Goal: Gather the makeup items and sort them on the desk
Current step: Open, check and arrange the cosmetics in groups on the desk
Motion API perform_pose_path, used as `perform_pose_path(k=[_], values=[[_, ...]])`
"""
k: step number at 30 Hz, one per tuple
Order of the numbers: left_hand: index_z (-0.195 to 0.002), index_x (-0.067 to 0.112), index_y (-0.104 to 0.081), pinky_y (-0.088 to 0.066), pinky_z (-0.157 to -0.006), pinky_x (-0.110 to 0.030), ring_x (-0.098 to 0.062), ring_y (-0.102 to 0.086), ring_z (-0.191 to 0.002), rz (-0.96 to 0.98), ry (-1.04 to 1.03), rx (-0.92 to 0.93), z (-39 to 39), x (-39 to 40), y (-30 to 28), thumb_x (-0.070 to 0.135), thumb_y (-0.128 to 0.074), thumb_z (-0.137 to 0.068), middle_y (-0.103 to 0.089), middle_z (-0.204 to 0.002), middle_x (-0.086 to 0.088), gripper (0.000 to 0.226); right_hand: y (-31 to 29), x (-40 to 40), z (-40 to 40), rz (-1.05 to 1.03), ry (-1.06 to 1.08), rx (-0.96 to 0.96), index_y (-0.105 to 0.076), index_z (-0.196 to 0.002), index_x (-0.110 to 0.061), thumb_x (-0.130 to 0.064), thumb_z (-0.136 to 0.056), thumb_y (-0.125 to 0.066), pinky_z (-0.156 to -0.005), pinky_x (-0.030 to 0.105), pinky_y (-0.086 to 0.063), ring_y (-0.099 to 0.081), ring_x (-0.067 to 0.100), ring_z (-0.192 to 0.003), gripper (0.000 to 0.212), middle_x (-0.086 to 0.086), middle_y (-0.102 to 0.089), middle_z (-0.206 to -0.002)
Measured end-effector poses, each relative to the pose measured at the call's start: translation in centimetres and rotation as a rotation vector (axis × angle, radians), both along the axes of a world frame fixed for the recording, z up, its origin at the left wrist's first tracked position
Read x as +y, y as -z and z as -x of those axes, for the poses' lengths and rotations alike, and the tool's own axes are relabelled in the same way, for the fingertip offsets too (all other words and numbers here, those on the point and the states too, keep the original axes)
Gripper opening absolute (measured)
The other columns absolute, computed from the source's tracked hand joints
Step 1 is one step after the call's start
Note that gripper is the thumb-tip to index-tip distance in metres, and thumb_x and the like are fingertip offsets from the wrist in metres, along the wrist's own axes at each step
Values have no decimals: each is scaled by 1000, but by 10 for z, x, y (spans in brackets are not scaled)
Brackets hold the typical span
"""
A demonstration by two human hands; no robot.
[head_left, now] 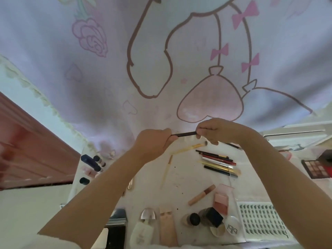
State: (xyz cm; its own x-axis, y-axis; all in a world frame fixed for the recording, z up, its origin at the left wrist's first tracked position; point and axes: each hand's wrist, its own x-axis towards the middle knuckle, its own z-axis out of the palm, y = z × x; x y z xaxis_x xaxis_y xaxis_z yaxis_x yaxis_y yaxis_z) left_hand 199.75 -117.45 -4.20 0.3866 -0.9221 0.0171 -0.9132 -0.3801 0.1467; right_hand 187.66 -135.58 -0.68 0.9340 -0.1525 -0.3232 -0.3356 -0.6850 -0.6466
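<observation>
your left hand [154, 141] and right hand [213, 130] each pinch 1 end of a dark pencil [184, 134] above the desk [181, 178].

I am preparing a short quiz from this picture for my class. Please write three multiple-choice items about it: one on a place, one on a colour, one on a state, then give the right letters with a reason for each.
1. Where does the row of pencils lie?
A. on the desk, below the right hand
B. on the red shelf
C. on the lash tray

2. What colour are the bows on the cloth?
A. green
B. pink
C. black

3. How is the dark pencil held?
A. by both hands
B. by the left hand only
C. by no hand

Answers:
A, they lie on the desk under the right hand.
B, each bow is pink.
A, the left hand and right hand grip the dark pencil at its ends.
</observation>
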Motion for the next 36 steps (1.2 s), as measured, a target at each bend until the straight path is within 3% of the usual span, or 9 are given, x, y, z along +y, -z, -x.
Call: perform_pose_path(k=[4, 6, 9, 16, 20, 25, 28, 32, 36], values=[[-80, 20, -33, -22, -45, -23, -16, -40, -55, -6, -11, -44, -8, 8, -7, 42, -23, -97, -32, -54, 9, 29, -12, 1, 3, -22, 41, -28, -55, -68, -28, -23, -95, -40, -48, 9, -35, -40, 6, -41, 31, -5, -44, -47], [-79, 17, -35, -31, -51, -25, -18, -43, -58, 5, -154, -12, -27, 31, -9, 39, -24, -97, -32, -54, 8, 30, -25, -18, 24, -80, 207, -114, -57, -70, -19, -16, -95, -40, -50, 19, -36, -38, 15, -47, 30, -2, -40, -48], [-78, 14, -36, -34, -54, -27, -15, -38, -50, 12, -293, 3, -46, 65, -14, 36, -25, -97, -33, -52, 6, 31, -41, -42, 58, -131, 341, -222, -60, -75, -11, -9, -95, -40, -51, 19, -38, -37, 16, -49, 29, -3, -38, -47], [-79, 16, -35, -30, -48, -28, -19, -40, -51, 102, -165, 28, -15, 35, -17, 35, -25, -97, -33, -51, 8, 29, -31, 5, 14, -55, 214, -186, -62, -88, -14, -11, -92, -48, -56, 11, -39, -52, 0, -52, 14, -3, -51, -62], [-76, 17, -34, -25, -43, -21, -9, -31, -42, 95, -160, 4, -15, 43, -13, 37, -26, -97, -31, -50, 9, 30, -25, 14, 8, -125, 245, -228, -62, -82, -21, -11, -90, -51, -42, 5, -33, -49, -7, -44, 18, -4, -51, -57], [-78, 16, -33, -28, -46, -24, -12, -34, -46, 53, -196, 21, -13, 51, -8, 37, -24, -97, -32, -52, 9, 30, -20, 24, -1, -152, 222, -180, -62, -85, -22, -14, -90, -51, -38, 6, -30, -48, -7, -40, 15, -16, -53, -45], [-79, 16, -34, -29, -47, -24, -12, -35, -47, 43, -200, 43, -11, 55, -2, 37, -23, -98, -33, -53, 8, 30, -15, 29, -8, -136, 213, -167, -64, -87, -16, -13, -90, -51, -39, 4, -32, -48, -6, -39, 14, -8, -52, -53], [-79, 17, -34, -32, -48, -25, -17, -42, -54, 21, -210, 75, -8, 62, 7, 38, -23, -97, -33, -54, 9, 30, -1, 36, -19, -69, 122, -92, -59, -76, -30, -19, -90, -51, -54, 13, -43, -54, -1, -54, 20, -7, -56, -66], [-83, 17, -34, -39, -60, -30, -24, -53, -66, -57, -252, 155, -3, 69, 25, 38, -23, -98, -37, -58, 7, 28, 21, 44, -32, -56, 33, -21, -56, -72, -32, -16, -90, -50, -50, 1, -39, -52, -6, -49, 25, -13, -52, -63]])
